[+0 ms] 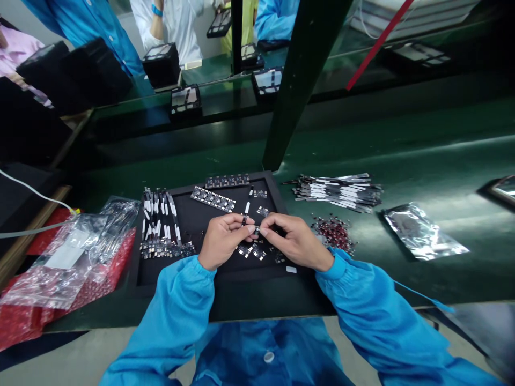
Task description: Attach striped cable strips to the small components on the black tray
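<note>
We see the left hand [223, 238] closed in a pinch on a small dark strip [243, 219], which stands upright between thumb and forefinger, and we judge it is held by its lower end so that the rest stays free and in plain sight. The right hand [295, 241] meets it fingertip to fingertip, narrowed to a fine pinch; whether it grips a part of its own is too small for us to tell. Both hands hover low over the black tray [137, 257], and to us that looks like a way to make sure anything that slips lands on its dark floor. Directly under the fingers lie loose small boards [251, 251], close enough to be picked up without reaching. Just left of the left hand lies a row of white-and-black strips [159, 214], side by side, and beyond the knuckles a panel of joined boards [213, 199]. Off the tray, just right of the right hand, sits a heap of tiny red parts [333, 233], with a pile of long strips [338, 192] beyond it and a silver bag [422, 231] farther right on the green bench [402, 155]. Well left of the left hand lie clear and red bags [68, 262]
</note>
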A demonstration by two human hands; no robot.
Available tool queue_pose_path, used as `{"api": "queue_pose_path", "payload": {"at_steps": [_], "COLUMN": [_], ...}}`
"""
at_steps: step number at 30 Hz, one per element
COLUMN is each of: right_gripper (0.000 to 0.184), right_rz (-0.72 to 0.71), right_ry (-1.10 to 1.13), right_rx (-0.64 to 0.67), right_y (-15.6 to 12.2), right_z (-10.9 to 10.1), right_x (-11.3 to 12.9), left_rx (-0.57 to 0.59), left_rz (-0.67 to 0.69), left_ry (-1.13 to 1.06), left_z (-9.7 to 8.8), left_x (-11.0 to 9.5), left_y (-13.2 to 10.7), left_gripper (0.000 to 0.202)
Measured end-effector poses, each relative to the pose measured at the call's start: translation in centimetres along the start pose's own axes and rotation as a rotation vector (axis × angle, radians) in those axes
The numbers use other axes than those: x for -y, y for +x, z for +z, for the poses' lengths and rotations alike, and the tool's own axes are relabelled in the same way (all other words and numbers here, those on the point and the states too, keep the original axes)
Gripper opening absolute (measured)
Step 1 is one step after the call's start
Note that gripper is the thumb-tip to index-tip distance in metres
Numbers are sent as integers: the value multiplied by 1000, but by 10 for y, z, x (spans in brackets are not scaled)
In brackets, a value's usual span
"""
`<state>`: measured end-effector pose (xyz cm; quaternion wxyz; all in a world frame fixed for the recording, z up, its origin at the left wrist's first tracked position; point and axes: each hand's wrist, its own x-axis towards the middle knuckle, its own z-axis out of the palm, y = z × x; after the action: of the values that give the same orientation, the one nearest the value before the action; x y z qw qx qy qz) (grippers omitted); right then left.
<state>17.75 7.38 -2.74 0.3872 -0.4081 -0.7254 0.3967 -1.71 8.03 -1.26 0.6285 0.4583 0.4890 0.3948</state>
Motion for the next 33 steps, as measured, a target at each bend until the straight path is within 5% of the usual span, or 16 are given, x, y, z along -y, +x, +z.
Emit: {"api": "queue_pose_path", "payload": {"at_steps": [33], "right_gripper": [24], "right_rz": [188], "right_ry": [260], "right_rx": [62], "right_y": [5], "right_z": [-5], "right_x": [-3], "left_rx": [4], "left_rz": [-11], "left_ry": [-21], "left_z": [1], "left_x": [0], "left_y": [0], "left_gripper": [32]}}
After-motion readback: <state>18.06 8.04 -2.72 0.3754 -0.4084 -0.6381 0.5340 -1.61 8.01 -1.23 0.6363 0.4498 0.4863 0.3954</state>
